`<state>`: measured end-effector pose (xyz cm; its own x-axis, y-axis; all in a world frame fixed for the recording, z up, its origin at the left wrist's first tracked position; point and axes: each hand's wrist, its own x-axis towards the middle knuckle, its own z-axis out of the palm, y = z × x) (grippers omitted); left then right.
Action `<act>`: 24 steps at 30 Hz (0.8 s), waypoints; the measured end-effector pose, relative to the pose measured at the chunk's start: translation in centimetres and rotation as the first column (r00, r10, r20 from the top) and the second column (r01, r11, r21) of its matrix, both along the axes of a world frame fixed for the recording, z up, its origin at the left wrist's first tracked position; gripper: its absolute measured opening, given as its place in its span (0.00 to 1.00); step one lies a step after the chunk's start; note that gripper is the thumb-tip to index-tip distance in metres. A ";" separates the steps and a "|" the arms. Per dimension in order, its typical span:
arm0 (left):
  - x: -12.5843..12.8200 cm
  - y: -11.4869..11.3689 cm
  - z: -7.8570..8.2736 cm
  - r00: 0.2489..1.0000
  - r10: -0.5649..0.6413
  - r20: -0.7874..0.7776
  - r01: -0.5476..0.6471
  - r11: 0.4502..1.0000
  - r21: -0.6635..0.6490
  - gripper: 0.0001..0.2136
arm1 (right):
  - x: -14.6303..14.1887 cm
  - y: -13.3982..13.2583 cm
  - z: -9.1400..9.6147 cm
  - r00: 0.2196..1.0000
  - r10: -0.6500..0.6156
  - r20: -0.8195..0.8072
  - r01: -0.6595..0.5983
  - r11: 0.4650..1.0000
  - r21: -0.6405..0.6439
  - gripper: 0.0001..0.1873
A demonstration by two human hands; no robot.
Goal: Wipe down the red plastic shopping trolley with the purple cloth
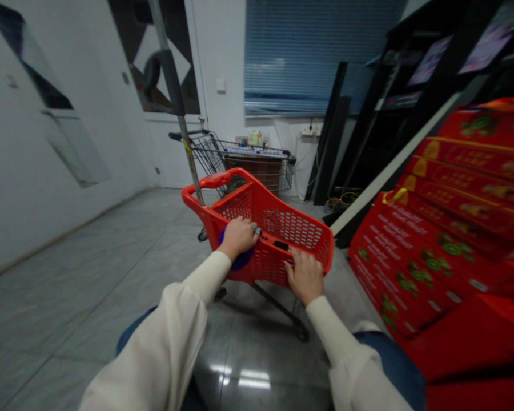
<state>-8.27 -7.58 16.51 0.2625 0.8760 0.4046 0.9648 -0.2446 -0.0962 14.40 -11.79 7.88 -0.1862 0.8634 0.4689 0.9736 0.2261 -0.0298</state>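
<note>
The blind [317, 54] hangs on the wall beyond the cart, and red boxes [406, 245] are piled to the cart's right. A wire trolley [282, 171] stands behind it.

The cart [293, 222] itself is on the floor [89, 279], right in front of the person, its near side toward them. It looks like hard, moulded plastic: stiff, probably fairly light, smooth enough to slide under a dry palm, and apt to roll on its wheels if pushed. The rim and the looped handle seem the soundest holds; the pierced walls would likely flex more. A pole [191, 162] rises at the cart's handle end.

The right hand [305, 275] lies over the cart's near rim, toward the front, thumb apart from the fingers; whether it clasps the rim I cannot tell. The left hand [239, 237] is nearer the handle, closed over a purple cloth [243, 261] at the same rim. The cloth looks soft and limp, easiest bunched under the palm. A small black piece [280, 245] shows between the hands, by the cart's rim.
</note>
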 end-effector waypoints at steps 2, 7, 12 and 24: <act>-0.9 0.1 0.1 0.998 0.058 0.002 -0.058 0.998 0.034 0.20 | -0.7 -0.1 -0.1 1.000 -0.026 -0.007 0.026 1.000 0.009 0.26; 2.7 -1.0 -2.2 0.998 0.033 0.058 -0.038 0.995 0.093 0.18 | -2.4 -0.1 0.1 0.998 -0.067 -0.014 0.068 0.998 0.017 0.29; 3.4 -1.0 -2.6 0.996 -0.073 0.055 0.070 0.996 0.045 0.18 | -0.8 0.3 0.6 0.999 0.050 0.002 -0.050 0.998 -0.027 0.27; 2.9 -0.5 -3.4 0.994 0.016 0.106 -0.025 0.996 0.084 0.18 | 1.6 1.6 -2.0 0.987 0.096 -0.128 -0.087 0.993 0.074 0.20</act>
<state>-5.39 -8.03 13.13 0.1965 0.8423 0.5020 0.9755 -0.2195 -0.0135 15.95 -10.23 5.84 -0.1963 0.8108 0.5515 0.9374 0.3201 -0.1370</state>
